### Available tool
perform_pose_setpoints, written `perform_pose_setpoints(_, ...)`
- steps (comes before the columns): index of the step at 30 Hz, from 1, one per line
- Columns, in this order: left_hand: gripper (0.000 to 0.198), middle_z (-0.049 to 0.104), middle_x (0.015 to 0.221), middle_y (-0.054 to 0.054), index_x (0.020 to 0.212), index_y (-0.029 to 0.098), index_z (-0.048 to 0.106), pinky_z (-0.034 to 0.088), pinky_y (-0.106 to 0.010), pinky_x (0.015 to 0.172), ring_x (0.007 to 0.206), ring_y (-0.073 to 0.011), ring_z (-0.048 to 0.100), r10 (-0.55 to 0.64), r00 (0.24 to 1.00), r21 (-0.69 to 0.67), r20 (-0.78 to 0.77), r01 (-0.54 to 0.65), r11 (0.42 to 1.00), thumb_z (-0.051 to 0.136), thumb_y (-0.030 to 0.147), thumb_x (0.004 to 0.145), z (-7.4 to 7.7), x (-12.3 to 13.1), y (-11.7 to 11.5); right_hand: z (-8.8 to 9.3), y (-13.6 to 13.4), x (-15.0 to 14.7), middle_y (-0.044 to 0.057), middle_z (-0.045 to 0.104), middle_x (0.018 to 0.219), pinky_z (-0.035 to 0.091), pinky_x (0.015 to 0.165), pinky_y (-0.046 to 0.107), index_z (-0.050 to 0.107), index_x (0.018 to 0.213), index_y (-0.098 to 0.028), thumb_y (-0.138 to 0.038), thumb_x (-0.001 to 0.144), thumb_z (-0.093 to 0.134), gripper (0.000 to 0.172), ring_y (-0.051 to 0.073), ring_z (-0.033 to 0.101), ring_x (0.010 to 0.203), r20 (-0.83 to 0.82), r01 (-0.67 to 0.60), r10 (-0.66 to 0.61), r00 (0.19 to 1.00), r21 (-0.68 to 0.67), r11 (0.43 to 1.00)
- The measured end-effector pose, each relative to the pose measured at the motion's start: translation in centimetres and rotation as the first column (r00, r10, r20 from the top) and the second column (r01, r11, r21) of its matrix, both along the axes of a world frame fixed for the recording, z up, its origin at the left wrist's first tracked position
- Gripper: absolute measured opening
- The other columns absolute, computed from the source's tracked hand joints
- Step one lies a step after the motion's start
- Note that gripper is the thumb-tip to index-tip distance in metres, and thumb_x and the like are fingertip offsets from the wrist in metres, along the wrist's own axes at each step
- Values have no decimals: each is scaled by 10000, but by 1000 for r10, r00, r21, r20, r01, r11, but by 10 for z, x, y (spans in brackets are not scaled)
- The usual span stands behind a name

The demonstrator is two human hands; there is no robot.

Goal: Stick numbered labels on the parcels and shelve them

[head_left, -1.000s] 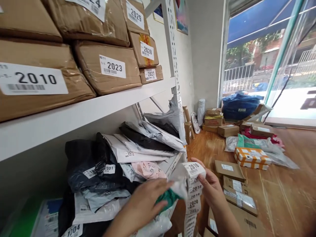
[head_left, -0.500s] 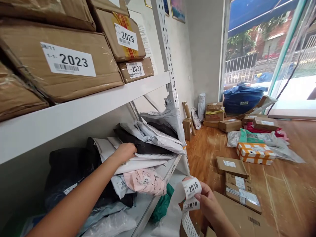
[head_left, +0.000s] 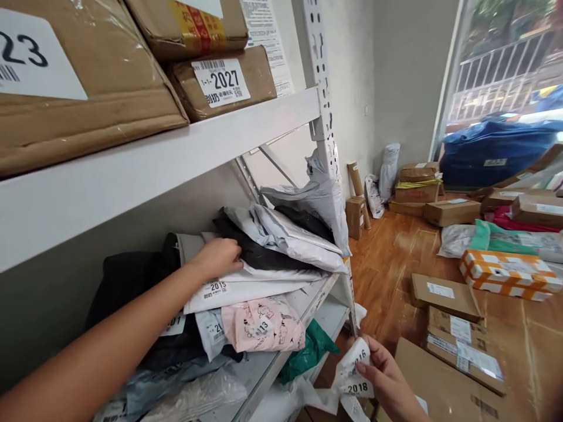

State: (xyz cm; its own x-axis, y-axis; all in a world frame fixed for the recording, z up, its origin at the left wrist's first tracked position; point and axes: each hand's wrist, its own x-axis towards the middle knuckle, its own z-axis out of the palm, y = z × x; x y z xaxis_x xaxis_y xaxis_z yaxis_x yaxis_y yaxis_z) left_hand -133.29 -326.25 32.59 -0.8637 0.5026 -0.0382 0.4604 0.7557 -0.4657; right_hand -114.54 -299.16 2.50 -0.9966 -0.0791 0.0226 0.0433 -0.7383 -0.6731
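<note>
My left hand point(head_left: 219, 258) reaches into the lower shelf, fingers curled on the stack of plastic mailer bags, gripping the white mailer point(head_left: 246, 287) labelled 2015 beside a black mailer point(head_left: 264, 253). Under them lies a pink printed mailer point(head_left: 264, 325). My right hand point(head_left: 387, 381) is low at the bottom edge and pinches a strip of numbered labels point(head_left: 354, 375) showing 2018. A green bag point(head_left: 310, 349) lies on the shelf below.
A white metal shelf board point(head_left: 167, 158) carries brown boxes above, one labelled 2027 point(head_left: 222, 79). The shelf upright point(head_left: 328, 135) stands at right. Cardboard parcels point(head_left: 444, 296), an orange-white box point(head_left: 505, 272) and a blue sack point(head_left: 492, 152) lie across the wooden floor.
The view moved closer and rightward along the shelf. My left hand went from the green bag up onto the mailer stack. My right hand dropped lower with the label strip.
</note>
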Motion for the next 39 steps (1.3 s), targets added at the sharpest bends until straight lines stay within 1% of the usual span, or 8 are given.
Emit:
perform_pose_setpoints(3,405,667,846,-39,886,216,709,426,-256,636,752,-202,618,78,976,116,204,-103,988,661,577,708,6,21,-33,1,7,0,31,640,662,464,501,209,645,736,-169,-336,615,862,299,128,569,535,38,-42,39,999,71,997)
perform_pose_setpoints(7,478,605,1126,-51,1162,267,663,445,-255,803,966,-213,603,-36,948,216,316,-35,976,636,542,772,14,37,-53,8,9,1,47,662,660,477,514,211,698,767,-164,-369,626,858,297,144,601,554,85,-23,15,996,94,995)
perform_pose_setpoints(13,288,677,973,-77,1045,238,705,430,-294,824,936,-218,613,-192,946,145,260,158,977,443,278,933,-3,21,-33,15,-8,0,50,670,655,502,541,275,733,805,-177,-421,666,820,295,168,603,537,78,-106,99,992,90,990)
perform_pose_setpoints(18,253,675,928,-50,996,268,715,422,-271,807,898,-201,620,-305,895,189,324,254,948,475,303,925,-13,35,-16,10,-15,-1,50,649,619,487,536,267,725,788,-164,-486,765,729,323,169,605,543,42,-96,93,995,63,993)
perform_pose_setpoints(24,330,620,1154,-43,1089,232,665,434,-252,895,1024,-197,589,-183,817,315,546,2,949,419,385,930,-13,38,-18,37,-22,-22,19,655,723,454,568,204,671,837,-172,-351,779,761,208,117,582,616,-123,-61,78,989,138,988)
perform_pose_setpoints(32,822,441,1348,-151,1390,154,351,459,-293,860,1018,-244,591,-155,868,284,471,17,959,698,324,664,-28,18,-32,116,-97,-84,-15,679,741,475,562,223,552,908,-200,-380,683,828,398,125,615,597,-269,-154,160,950,44,987)
perform_pose_setpoints(35,738,522,1276,-114,1345,177,416,452,-285,846,1046,-245,574,-194,855,369,480,4,929,685,312,672,-32,19,-39,128,-131,-108,12,713,750,499,583,269,581,1025,-184,-415,594,864,564,157,641,601,-211,-230,242,947,80,970)
perform_pose_setpoints(39,333,649,1094,-45,1090,184,623,442,-258,841,1012,-207,586,-185,770,504,611,-199,840,527,319,802,-34,18,-45,125,-166,-128,24,678,633,458,540,267,675,793,-132,-498,486,867,515,156,598,548,-111,-246,261,959,130,960)
